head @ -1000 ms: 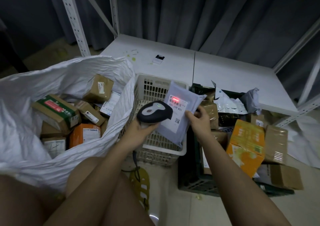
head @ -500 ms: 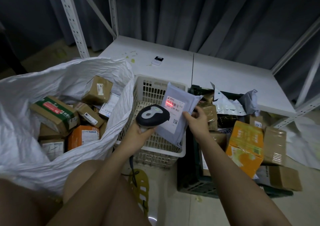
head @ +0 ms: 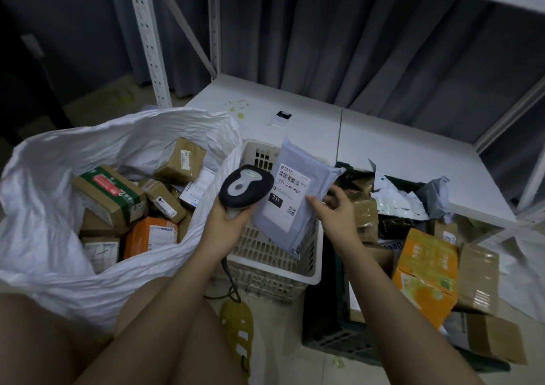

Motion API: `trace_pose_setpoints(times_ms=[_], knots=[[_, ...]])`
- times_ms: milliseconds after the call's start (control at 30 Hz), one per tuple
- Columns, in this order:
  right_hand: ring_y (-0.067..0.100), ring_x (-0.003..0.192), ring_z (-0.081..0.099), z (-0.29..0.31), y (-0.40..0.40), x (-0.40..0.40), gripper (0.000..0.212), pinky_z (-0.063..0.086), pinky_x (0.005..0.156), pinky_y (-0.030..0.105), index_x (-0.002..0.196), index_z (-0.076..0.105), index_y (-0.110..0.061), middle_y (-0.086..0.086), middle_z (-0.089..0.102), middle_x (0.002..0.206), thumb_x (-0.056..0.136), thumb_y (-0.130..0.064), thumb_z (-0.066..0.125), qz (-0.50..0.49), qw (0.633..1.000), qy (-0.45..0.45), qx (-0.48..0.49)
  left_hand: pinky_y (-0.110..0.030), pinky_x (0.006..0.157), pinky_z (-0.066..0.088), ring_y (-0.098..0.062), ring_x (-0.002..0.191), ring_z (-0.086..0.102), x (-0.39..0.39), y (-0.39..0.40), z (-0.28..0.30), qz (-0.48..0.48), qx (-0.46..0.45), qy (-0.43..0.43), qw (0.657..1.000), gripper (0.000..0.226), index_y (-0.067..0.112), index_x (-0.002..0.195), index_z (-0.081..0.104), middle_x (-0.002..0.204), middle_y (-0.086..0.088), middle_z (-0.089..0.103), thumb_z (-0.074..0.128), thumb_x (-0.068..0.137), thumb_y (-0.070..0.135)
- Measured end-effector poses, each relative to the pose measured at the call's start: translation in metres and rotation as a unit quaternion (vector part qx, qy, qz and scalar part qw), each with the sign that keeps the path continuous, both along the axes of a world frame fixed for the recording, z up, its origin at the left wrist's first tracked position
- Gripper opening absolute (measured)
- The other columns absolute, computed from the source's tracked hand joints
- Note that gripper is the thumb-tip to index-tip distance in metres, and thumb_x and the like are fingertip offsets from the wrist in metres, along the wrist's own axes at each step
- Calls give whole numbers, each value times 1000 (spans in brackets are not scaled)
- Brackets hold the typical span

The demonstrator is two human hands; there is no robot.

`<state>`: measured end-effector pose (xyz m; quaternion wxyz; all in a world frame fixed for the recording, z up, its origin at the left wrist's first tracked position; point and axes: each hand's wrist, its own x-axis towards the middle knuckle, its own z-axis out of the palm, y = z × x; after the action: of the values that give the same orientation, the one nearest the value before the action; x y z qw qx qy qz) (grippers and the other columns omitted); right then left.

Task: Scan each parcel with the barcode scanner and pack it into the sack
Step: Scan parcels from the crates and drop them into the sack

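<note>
Left hand (head: 228, 218) fingers curled round barcode scanner (head: 246, 185), just left of grey parcel (head: 295, 199). Right hand (head: 334, 207) fingers pinch parcel's right edge, above white basket (head: 312, 275). Sack (head: 44, 207) left of basket, open, boxes inside.

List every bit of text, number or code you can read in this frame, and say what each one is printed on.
"231-239-K01": white label on the grey mailer, held by the right hand.
"231": black box on the same label.
Barcode and QR code there: not decodable; its small print and red logo are blurred.
"2": green-banded box in the sack.
Labels on the other parcels: too small or blurred.
Scanner in the left hand: no readable text.
</note>
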<state>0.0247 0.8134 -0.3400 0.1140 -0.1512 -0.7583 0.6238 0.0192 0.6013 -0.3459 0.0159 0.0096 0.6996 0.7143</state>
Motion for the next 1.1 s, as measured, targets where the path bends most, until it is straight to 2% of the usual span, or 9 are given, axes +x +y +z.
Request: trace_pose_setpoints(times_ms=[167, 400, 500, 567, 633, 700, 767, 933, 1100], knots=[[4, 87, 67, 44, -44, -19, 25, 57, 69, 16, 111, 57, -21, -3, 69, 98, 89, -14, 68, 48, 997, 55, -37, -35, 102, 44, -16, 116, 55, -19, -54, 24, 112, -32, 4, 993, 54, 15, 131, 52, 126, -1, 60, 73, 83, 28], [4, 65, 58, 55, -145, -83, 23, 48, 59, 15, 114, 56, -17, -3, 61, 77, 92, -14, 64, 59, 991, 96, -68, -16, 82, 47, -2, 95, 60, -27, -136, 42, 208, -3, 23, 978, 27, 27, 112, 59, 100, 16, 65, 70, 86, 24], [22, 86, 64, 29, -173, -108, 40, 54, 74, 31, 129, 53, -8, 12, 64, 102, 96, -30, 58, 154, 982, -71, 77, -2, 68, 45, 14, 84, 57, -28, -153, 40, 224, -2, 22, 974, 34, 25, 118, 54, 100, 21, 60, 69, 88, 21], [30, 96, 63, 12, -176, -111, 58, 56, 82, 40, 140, 44, 0, 19, 57, 119, 97, -36, 56, 245, 933, -225, 137, 0, 62, 44, 15, 80, 57, -26, -157, 39, 226, 0, 15, 974, 38, 21, 121, 53, 100, 18, 61, 69, 87, 22], [32, 108, 61, 5, -170, -106, 62, 55, 81, 37, 147, 34, 0, 19, 47, 140, 98, -32, 56, 268, 924, -228, 152, -6, 63, 46, 8, 82, 58, -28, -154, 36, 216, -9, 4, 976, 29, 23, 113, 57, 95, 15, 63, 70, 87, 24], [31, 109, 61, 4, -156, -95, 52, 54, 83, 36, 143, 43, -4, 17, 51, 139, 98, -26, 56, 264, 937, -176, 146, -17, 71, 46, -2, 86, 61, -29, -143, 36, 192, -15, -5, 981, 19, 26, 103, 60, 93, 9, 66, 69, 87, 28], [26, 106, 63, 7, -132, -76, 36, 54, 88, 39, 131, 57, -8, 12, 58, 132, 97, -22, 57, 245, 948, -126, 160, -25, 77, 48, -9, 90, 64, -32, -121, 36, 159, -22, -11, 987, 29, 21, 110, 62, 98, 1, 69, 70, 85, 34], [15, 106, 61, 14, -47, -22, 20, 51, 93, 31, 113, 67, -13, 0, 66, 112, 98, -12, 55, 144, 975, -68, 157, -17, 72, 50, -16, 95, 65, -40, -50, 40, 67, -28, 0, 997, 49, 7, 125, 58, 111, -11, 67, 71, 85, 32], [12, 97, 60, 2, 49, 47, 18, 43, 71, 8, 108, 67, -12, -2, 64, 102, 97, -9, 53, 4, 977, -73, 199, -28, 81, 52, -21, 98, 63, -19, 36, 39, -43, -33, -13, 998, 46, 5, 123, 59, 108, -8, 67, 71, 85, 27]])
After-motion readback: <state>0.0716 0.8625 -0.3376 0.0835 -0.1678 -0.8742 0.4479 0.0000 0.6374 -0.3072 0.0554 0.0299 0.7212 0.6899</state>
